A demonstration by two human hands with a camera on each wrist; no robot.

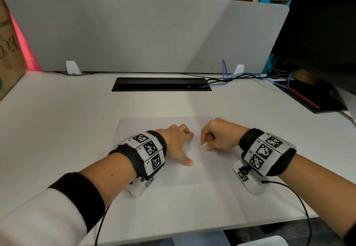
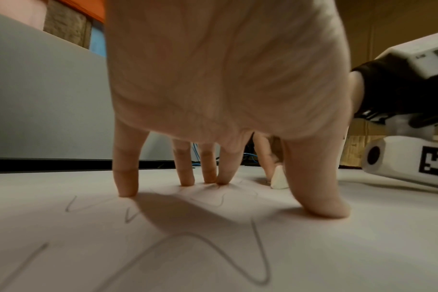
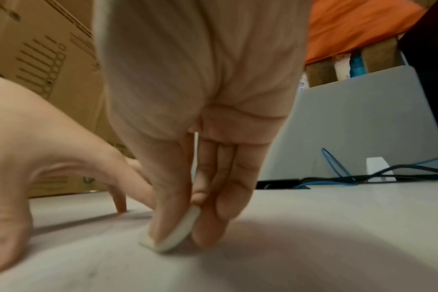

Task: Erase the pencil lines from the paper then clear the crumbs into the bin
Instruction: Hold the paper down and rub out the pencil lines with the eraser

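A white sheet of paper point(image 1: 192, 174) lies on the desk with wavy pencil lines point(image 1: 199, 158) drawn across it; the same pencil lines point(image 2: 213, 254) run close under the left wrist camera. My left hand point(image 1: 178, 141) presses the paper down with spread fingertips point(image 2: 126, 189) and thumb. My right hand point(image 1: 215, 137) pinches a small white eraser point(image 1: 203, 147) between thumb and fingers, its edge touching the paper just right of the left hand. In the right wrist view the eraser point(image 3: 174, 235) is tilted against the sheet. No bin is in view.
A grey divider panel point(image 1: 134, 33) stands at the desk's back behind a black cable slot point(image 1: 161, 84). Cables point(image 1: 240, 79) and a black mat point(image 1: 306, 97) lie at the back right. A cardboard box point(image 1: 8, 52) stands at the far left.
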